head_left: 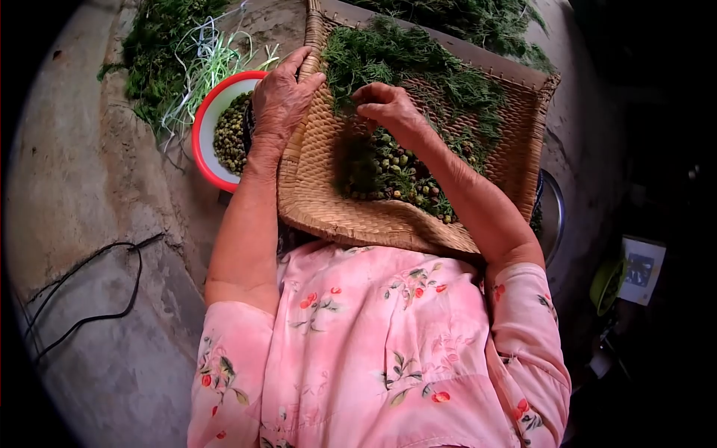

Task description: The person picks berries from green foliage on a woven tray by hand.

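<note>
A woven winnowing basket point(306, 172) is tilted over my lap, and my left hand point(287, 97) grips its left rim. Feathery green sprigs point(388, 56) lie across its far part. Small round green and brown fruits point(407, 175) are gathered nearer me, mixed with bits of greenery. Over the basket's middle, my right hand point(394, 112) has its fingers curled in a pinch beside the sprigs; what they hold is hidden. A blurred dark green tuft point(360, 163) shows just below that hand.
A red-rimmed white bowl point(205, 153) of similar fruits stands left of the basket. Beyond it lie pale plastic strips point(205, 82) and more greenery point(153, 56). A black cable point(97, 317) crosses the concrete floor. A metal rim point(556, 216) shows at the right.
</note>
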Demonstrator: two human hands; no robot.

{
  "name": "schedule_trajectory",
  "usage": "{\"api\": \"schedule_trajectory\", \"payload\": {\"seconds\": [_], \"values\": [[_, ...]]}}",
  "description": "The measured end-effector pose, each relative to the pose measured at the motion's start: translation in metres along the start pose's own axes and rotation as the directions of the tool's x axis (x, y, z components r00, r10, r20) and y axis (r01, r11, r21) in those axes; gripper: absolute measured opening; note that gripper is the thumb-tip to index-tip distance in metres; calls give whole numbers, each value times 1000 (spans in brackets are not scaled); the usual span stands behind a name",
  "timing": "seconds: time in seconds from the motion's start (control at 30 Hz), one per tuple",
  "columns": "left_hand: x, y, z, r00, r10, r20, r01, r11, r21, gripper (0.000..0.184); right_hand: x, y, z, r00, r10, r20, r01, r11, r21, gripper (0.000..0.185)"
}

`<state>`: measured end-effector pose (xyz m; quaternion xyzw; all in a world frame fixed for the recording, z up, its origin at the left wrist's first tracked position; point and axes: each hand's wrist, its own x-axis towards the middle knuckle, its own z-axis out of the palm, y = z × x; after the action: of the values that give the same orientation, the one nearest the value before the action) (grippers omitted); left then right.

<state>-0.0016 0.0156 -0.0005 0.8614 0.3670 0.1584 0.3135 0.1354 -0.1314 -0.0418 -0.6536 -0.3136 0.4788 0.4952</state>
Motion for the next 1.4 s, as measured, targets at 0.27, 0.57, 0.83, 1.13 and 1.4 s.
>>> {"api": "schedule_trajectory", "payload": {"seconds": [0.27,0.57,0.83,1.13,1.4], "values": [[0,3,-2,1000,-23,-5,23,1000,-5,49,1,27,29,923,-371,100,332,640,-693,19],[3,-6,4,1000,22,0,-22,999,36,48,-1,-9,-38,998,-38,57,-2,817,577,16],[4,-8,4,1000,20,-1,-20,1000,11,48,-10,-10,-49,995,37,-95,-40,999,-27,11],[3,-5,3,1000,0,4,0,998,-55,50,-5,31,-25,941,-329,81,256,532,-807,17],[3,-8,5,1000,18,-8,-18,1000,-26,51,-11,1,-60,991,122,46,-130,932,340,20]]}}
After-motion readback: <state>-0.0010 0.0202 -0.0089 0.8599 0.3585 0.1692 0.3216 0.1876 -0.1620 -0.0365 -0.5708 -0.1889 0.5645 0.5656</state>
